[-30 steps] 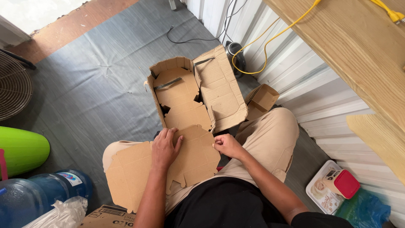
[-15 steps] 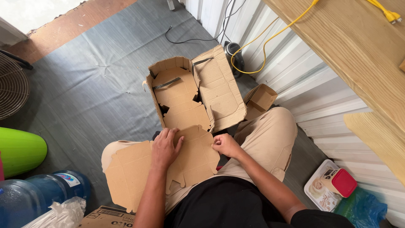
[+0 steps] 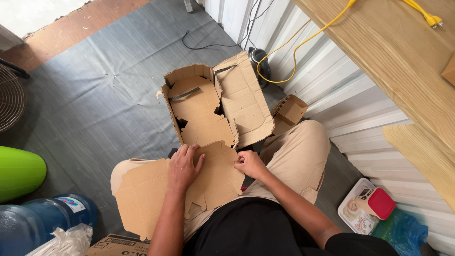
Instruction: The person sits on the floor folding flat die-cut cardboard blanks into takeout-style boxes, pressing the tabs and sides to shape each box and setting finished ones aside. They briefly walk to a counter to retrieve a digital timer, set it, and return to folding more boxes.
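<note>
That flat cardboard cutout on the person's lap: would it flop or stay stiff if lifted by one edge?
The cardboard cutout is thin, creased and notched, so it would likely bend along its fold lines. It looks light, and the left hand pressing it flat suggests it slides easily.

This is looking like a makeshift storage or workshop space: white corrugated metal walls [image 3: 332,90] are enclosing a grey sheet-covered floor [image 3: 95,104], a bare pale wooden plank shelf [image 3: 393,61] is carrying a yellow cable [image 3: 303,42], and a blue water jug [image 3: 42,223] is sitting nearby.
</note>
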`<state>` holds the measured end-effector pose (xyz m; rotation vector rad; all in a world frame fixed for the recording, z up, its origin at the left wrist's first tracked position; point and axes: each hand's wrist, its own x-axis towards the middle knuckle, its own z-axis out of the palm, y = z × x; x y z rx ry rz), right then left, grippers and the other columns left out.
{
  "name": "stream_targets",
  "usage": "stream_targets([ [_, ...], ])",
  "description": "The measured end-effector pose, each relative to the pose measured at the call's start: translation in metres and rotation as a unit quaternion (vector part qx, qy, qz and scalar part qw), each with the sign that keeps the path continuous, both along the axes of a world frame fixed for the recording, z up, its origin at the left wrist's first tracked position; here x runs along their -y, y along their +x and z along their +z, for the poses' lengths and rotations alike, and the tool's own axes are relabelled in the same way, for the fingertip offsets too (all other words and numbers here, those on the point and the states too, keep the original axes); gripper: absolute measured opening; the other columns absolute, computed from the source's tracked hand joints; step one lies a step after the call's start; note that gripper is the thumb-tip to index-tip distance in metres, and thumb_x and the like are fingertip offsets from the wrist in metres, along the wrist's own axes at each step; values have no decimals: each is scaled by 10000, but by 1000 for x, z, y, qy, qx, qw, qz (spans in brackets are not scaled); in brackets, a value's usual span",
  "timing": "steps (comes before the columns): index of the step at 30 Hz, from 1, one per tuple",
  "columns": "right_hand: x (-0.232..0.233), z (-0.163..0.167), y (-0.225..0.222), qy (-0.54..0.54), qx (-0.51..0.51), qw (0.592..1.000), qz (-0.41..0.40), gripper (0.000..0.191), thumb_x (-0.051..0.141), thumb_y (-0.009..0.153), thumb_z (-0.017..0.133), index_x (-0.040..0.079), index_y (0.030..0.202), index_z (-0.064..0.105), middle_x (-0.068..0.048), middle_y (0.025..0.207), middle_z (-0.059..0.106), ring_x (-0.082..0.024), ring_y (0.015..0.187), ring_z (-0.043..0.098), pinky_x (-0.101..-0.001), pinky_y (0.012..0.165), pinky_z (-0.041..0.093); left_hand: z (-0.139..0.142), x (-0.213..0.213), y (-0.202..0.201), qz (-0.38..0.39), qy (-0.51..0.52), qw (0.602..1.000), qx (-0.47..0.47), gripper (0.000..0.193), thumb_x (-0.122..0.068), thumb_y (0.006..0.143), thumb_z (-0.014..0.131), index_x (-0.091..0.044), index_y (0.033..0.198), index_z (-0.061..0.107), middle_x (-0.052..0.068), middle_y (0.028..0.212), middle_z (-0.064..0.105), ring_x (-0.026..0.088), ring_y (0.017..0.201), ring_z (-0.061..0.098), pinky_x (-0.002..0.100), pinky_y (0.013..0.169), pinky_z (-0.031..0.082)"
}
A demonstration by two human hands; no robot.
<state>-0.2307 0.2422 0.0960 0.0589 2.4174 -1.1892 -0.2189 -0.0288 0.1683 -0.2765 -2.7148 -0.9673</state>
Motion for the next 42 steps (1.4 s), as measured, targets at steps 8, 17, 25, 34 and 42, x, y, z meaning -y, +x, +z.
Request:
stream_targets([
  [8, -2, 40, 4, -22, -45, 998, 45, 173, 146, 852, 693, -14, 917, 702, -97, 656, 686, -88, 551, 572, -281, 569, 502, -1, 2, 0, 12, 25, 1000, -9, 297, -261, 873, 753, -78, 1090, 665, 88, 941, 632, 297, 900, 638, 419, 756, 496],
  [17, 8, 23, 3, 13, -36, 999, 5, 162, 147, 795, 703, -13, 805, 678, -99, 653, 703, -117, 542, 633, -291, 562, 506, 1, 3, 0, 2, 12, 1000, -10, 304, -274, 875, 756, -76, 1089, 673, 96, 920, 624, 303, 864, 629, 421, 746, 499],
  [25, -1, 9, 4, -95, -11, 995, -8, 145, 109, 828, 716, -29, 823, 671, -43, 682, 688, -44, 635, 586, -253, 597, 492, 1, 5, -2, 6, 31, 999, -20, 295, -254, 871, 754, -71, 1088, 672, 93, 926, 626, 301, 873, 631, 420, 744, 499],
  [34, -1, 35, -9, -86, 0, 996, 30, 158, 98, 824, 712, -17, 932, 714, -47, 753, 746, -25, 691, 639, -233, 653, 537, 6, 10, -6, 33, 57, 998, -16, 254, -255, 883, 763, -74, 1035, 672, 90, 917, 627, 316, 842, 626, 430, 730, 494],
  [42, 27, 32, -73, -34, -57, 995, 72, 192, 117, 808, 756, -28, 922, 701, -79, 760, 743, -82, 656, 630, -281, 614, 517, 10, 24, -34, 83, -13, 995, -57, 239, -304, 948, 728, -75, 956, 662, 63, 860, 609, 277, 840, 618, 416, 730, 447],
])
